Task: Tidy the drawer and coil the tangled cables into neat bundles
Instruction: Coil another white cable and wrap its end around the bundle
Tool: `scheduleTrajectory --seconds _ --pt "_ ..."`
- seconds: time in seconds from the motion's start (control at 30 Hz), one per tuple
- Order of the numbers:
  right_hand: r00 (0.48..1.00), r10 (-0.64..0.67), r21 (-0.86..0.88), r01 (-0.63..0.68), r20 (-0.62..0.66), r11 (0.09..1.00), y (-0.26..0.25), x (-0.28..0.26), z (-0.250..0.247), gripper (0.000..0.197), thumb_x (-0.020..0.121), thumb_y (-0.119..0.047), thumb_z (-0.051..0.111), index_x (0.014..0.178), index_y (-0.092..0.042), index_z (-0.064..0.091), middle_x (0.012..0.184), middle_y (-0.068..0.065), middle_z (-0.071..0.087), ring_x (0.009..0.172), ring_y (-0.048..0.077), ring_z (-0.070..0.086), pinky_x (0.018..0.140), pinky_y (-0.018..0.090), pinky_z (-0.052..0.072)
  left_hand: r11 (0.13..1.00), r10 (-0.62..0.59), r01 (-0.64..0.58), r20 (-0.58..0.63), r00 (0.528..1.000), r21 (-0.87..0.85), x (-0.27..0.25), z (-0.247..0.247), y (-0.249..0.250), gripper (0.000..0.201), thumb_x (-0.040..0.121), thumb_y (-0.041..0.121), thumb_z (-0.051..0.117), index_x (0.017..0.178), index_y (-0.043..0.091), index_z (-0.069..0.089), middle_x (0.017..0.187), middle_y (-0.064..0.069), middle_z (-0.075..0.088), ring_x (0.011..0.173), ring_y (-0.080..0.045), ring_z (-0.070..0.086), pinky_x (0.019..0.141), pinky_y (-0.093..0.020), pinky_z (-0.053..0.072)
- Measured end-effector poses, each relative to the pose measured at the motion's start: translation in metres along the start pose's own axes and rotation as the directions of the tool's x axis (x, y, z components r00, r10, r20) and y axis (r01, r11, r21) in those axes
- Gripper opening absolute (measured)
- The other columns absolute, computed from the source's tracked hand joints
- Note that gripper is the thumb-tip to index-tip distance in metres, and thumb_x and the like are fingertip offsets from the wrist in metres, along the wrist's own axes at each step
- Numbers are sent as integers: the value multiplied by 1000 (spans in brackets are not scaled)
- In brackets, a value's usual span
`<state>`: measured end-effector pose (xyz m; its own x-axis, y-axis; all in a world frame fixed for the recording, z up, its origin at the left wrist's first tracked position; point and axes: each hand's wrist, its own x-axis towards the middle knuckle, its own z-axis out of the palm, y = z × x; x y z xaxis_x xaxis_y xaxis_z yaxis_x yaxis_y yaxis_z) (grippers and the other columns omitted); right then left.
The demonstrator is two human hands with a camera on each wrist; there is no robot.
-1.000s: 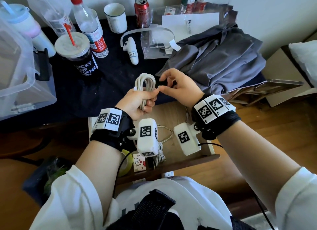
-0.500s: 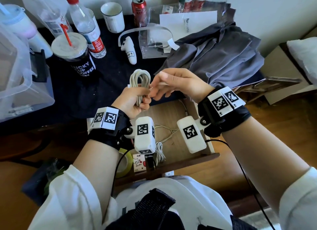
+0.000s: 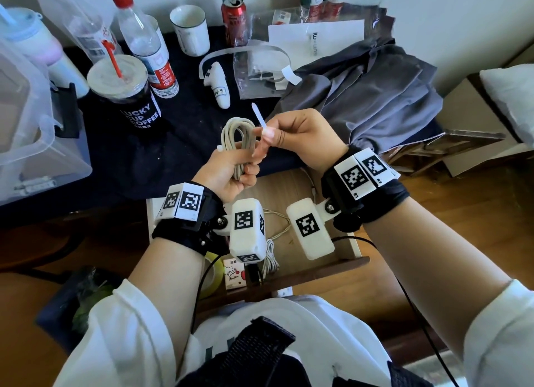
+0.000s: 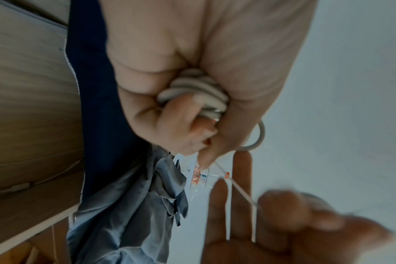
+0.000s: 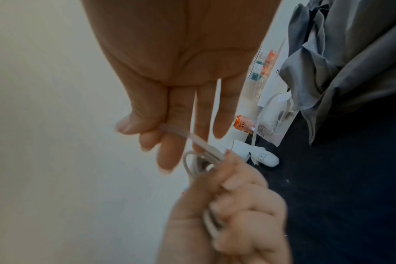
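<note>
Cable bundle (image 3: pixel 239 143) stands upright above the open drawer (image 3: pixel 351 243), clenched in the left hand (image 3: pixel 228 170); at its 3 o'clock the right hand (image 3: pixel 297 138) pinches a white tie strip (image 3: pixel 259 117) pointing toward 12 o'clock

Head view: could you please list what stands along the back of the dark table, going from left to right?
Pastel tumbler → red-capped water bottle → white mug → red can → white paper → grey garment.
</note>
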<state>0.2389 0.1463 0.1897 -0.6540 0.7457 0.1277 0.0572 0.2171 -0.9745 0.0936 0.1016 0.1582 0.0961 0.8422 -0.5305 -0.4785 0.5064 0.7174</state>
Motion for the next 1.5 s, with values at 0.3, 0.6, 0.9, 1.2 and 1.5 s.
scheduleTrajectory --seconds 0.3,0.6,0.9,1.2,1.5 --pt "981 188 -86 -192 -47 978 -10 1 12 32 90 -13 58 59 -4 57 51 10 52 42 8 42 46 13 35 988 55 -39 -101 993 151 -5 9 0 25 87 -7 51 72 13 50 52 4 52 40 -3 37 37 -13 25" --pt "969 210 -295 -240 -131 925 -3 3 10 34 85 -14 62 65 13 58 41 -8 48 37 4 43 50 14 37 960 82 -36 -153 985 279 -5 18 0 23 86 -8 48 77 12 53 58 1 47 46 -6 33 37 -15 24" --pt "966 231 -353 -258 -118 899 -2 5 11 34 85 -15 62 60 7 55 32 -10 42 33 3 42 47 10 35 941 88 -30 -159 983 337 -4 20 -1 21 88 -6 47 79 12 53 67 -3 46 49 -7 33 37 -15 24" --pt "953 282 -355 -304 -112 884 1 7 11 39 85 -16 60 49 -10 49 32 -12 47 34 3 44 48 7 35 912 67 17 -189 980 411 -1 22 -1 24 88 -6 38 79 12 50 66 -4 46 45 -8 32 36 -15 23" --pt "923 380 -249 -384 -65 889 8 6 10 27 80 -25 71 65 -8 58 54 5 62 48 12 59 54 19 52 772 2 101 -161 987 628 8 23 -6 22 91 -1 38 76 13 45 65 -4 46 31 -2 29 33 -12 20"
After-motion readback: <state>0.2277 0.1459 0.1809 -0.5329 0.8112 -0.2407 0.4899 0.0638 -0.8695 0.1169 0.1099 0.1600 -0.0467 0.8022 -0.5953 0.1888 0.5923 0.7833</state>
